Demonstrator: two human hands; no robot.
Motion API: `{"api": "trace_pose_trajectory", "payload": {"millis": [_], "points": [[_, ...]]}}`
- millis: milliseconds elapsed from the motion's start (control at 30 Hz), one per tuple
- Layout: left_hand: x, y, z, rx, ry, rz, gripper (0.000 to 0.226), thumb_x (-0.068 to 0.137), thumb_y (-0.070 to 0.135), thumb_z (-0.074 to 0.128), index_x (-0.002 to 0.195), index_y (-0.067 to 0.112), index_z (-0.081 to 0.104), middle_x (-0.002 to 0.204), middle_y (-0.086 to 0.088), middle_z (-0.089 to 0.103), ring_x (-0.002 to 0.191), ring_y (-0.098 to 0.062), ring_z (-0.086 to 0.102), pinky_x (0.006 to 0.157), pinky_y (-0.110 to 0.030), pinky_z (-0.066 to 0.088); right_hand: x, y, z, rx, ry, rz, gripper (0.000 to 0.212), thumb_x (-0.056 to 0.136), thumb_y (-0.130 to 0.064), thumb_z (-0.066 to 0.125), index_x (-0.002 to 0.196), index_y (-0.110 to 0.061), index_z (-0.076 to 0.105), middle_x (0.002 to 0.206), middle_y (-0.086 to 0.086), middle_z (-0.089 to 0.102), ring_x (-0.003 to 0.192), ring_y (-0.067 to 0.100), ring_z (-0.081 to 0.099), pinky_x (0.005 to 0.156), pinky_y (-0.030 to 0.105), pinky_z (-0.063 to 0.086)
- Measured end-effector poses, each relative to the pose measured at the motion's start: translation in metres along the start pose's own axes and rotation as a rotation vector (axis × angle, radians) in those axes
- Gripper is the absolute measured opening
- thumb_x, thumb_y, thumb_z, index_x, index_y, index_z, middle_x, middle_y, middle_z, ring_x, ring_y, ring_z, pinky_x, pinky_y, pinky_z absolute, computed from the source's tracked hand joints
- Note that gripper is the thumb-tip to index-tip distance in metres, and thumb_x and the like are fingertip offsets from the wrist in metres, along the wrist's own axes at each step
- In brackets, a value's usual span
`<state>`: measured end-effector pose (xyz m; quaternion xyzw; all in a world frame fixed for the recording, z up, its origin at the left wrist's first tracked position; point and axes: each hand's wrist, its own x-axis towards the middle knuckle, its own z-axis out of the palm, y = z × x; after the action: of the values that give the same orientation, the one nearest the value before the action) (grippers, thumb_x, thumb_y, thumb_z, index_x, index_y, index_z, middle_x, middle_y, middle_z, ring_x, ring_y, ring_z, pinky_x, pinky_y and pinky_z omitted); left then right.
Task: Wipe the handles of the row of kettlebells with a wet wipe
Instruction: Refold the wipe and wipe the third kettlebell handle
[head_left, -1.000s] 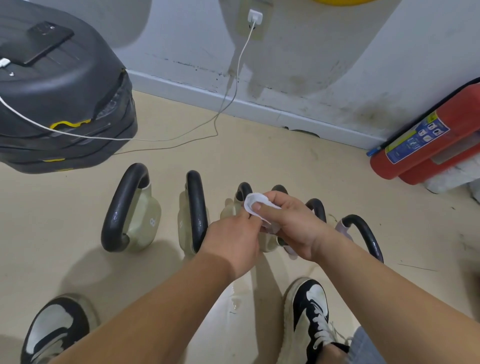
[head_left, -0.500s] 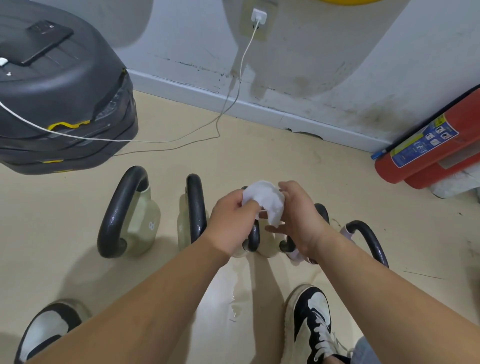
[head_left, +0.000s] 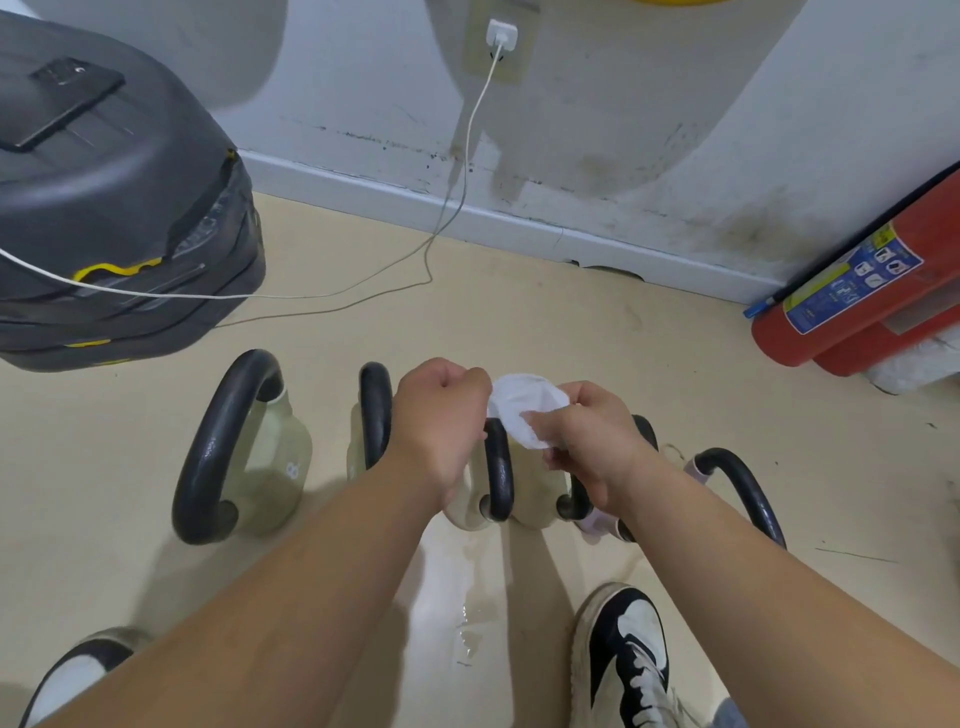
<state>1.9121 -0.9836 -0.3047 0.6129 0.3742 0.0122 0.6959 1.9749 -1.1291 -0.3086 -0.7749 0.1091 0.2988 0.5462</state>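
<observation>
White wipe (head_left: 525, 408), left hand (head_left: 436, 431) gripping its 9 o'clock edge, right hand (head_left: 592, 441) pinching 4 o'clock. Black kettlebell handle (head_left: 500, 473) at 6 o'clock.

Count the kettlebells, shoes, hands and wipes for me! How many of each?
Kettlebells: 6, two partly hidden behind the right hand
Shoes: 2
Hands: 2, counting the left hand as well
Wet wipe: 1, held by both hands
Total: 11
</observation>
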Motion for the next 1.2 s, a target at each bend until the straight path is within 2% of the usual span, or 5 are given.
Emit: {"api": "trace_pose_trajectory", "payload": {"millis": [200,300,467,867,1200], "points": [[0.007,0.012,-0.008,0.356,0.129,0.127,0.010,0.083,0.017,0.044,0.088,0.013,0.051,0.081,-0.008,0.065,0.083,-0.030,0.070,0.078,-0.050,0.057,0.009,0.003,0.005,-0.548,0.137,-0.071,0.024,0.071,-0.013,0.070,0.088,-0.027,0.061,0.086,-0.003,0.069,0.076,0.023,0.067,0.076,0.043,0.059],[0.014,0.015,-0.006,0.569,0.125,0.263,0.019,0.091,0.008,0.047,0.109,0.009,0.051,0.080,-0.005,0.061,0.078,-0.027,0.062,0.076,-0.041,0.055,0.004,0.000,0.006,-0.346,0.029,-0.072,0.020,0.081,-0.014,0.074,0.100,-0.021,0.070,0.099,0.006,0.074,0.079,0.021,0.069,0.067,0.033,0.058],[0.009,-0.003,0.000,0.600,-0.113,0.178,0.027,0.095,0.026,0.058,0.121,0.019,0.053,0.115,0.004,0.056,0.102,-0.018,0.058,0.083,-0.026,0.044,0.004,-0.006,0.009,-0.160,-0.082,-0.052,0.032,0.079,-0.006,0.068,0.104,-0.023,0.077,0.105,0.003,0.079,0.105,0.023,0.074,0.099,0.041,0.058],[0.005,-0.006,-0.010,0.199,-0.197,0.126,0.012,0.095,0.019,0.063,0.089,0.016,0.074,0.091,-0.005,0.074,0.084,-0.018,0.067,0.073,-0.030,0.052,0.008,-0.006,0.001,0.210,-0.127,-0.018,0.045,0.084,0.018,0.059,0.117,-0.011,0.070,0.117,0.024,0.072,0.094,0.032,0.076,0.086,0.040,0.061],[0.021,-0.005,-0.008,0.468,-0.030,0.100,0.024,0.094,0.013,0.052,0.116,0.021,0.058,0.101,0.003,0.064,0.091,-0.014,0.060,0.082,-0.023,0.047,0.011,-0.004,0.005,-0.393,-0.054,-0.058,0.082,0.083,-0.003,0.074,0.154,-0.027,0.040,0.140,0.001,0.047,0.122,0.023,0.056,0.095,0.032,0.050]]}}
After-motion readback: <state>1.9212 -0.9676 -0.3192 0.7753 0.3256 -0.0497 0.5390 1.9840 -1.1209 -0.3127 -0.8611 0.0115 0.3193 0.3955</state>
